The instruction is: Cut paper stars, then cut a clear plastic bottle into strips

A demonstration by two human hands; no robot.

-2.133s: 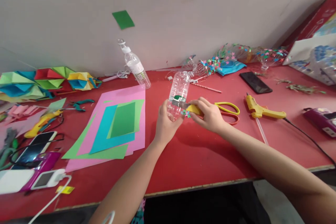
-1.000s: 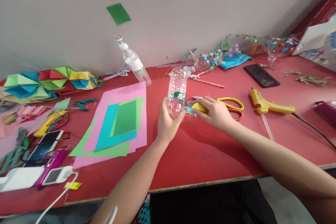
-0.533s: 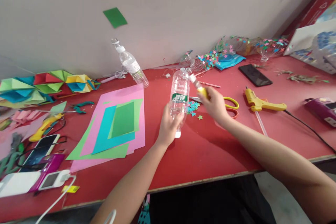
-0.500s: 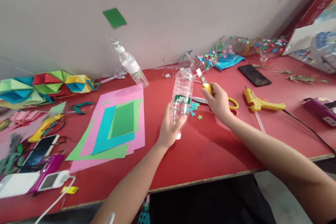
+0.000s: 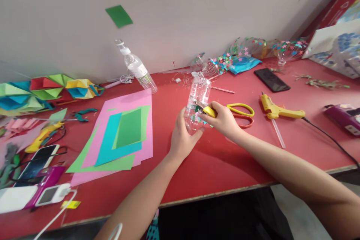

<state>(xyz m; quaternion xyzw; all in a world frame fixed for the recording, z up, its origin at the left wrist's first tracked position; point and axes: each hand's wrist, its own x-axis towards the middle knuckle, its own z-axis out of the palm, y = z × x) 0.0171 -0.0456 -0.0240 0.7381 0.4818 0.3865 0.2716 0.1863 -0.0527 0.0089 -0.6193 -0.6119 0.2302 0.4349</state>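
Note:
My left hand point(image 5: 184, 135) is wrapped round the lower part of a clear plastic bottle point(image 5: 199, 88) with a green label. The bottle is tilted slightly over the red table. My right hand point(image 5: 225, 118) grips a yellow box cutter point(image 5: 209, 111), its blade at the bottle's label; whether it has pierced the plastic I cannot tell. Small blue and green paper stars point(image 5: 208, 122) lie near the bottle, partly covered by my right hand. Just right of that hand are scissors point(image 5: 251, 109) with yellow and red handles, their blades mostly hidden.
Coloured paper sheets point(image 5: 132, 127) lie to the left, with a second bottle point(image 5: 139, 69) leaning behind them. To the right are a yellow glue gun point(image 5: 277, 110) with a trailing cord, a black phone point(image 5: 271, 80) and a purple power strip point(image 5: 344, 116). Star-decorated plastic pieces point(image 5: 222, 63) sit along the wall.
My right hand has moved left and down, bringing the cutter's blade from beside the bottle to its label. The bottle has shifted slightly right, and the scissors' handles show more.

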